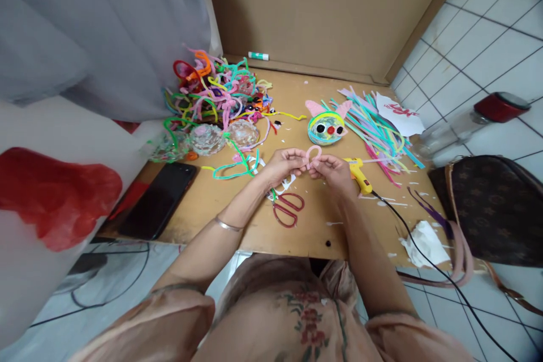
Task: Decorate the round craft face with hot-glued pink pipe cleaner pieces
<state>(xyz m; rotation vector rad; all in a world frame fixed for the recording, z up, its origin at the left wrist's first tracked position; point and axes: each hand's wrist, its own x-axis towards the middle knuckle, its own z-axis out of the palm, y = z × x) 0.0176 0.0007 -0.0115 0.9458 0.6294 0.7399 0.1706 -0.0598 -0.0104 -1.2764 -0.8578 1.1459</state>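
Between my two hands is a pink pipe cleaner (314, 150) bent into a small loop. My left hand (289, 164) pinches one side of it, and my right hand (333, 172) pinches the other. Just beyond stands a round craft figure (326, 128) with pink ears, black-and-white eyes and a red nose. A yellow glue gun (360, 176) lies right beside my right hand, partly hidden by it. Below my left hand, scissors (288, 210) with red handles rest on the table among white paper scraps.
A tangled heap of pipe cleaner pieces (220, 90) fills the back left. Straight pipe cleaners (373, 124) lie at the right. A phone (159, 201) sits front left, a tissue (425, 243) front right. The glue gun's cord (407, 226) trails past a brown bag (494, 209) and a bottle (453, 130).
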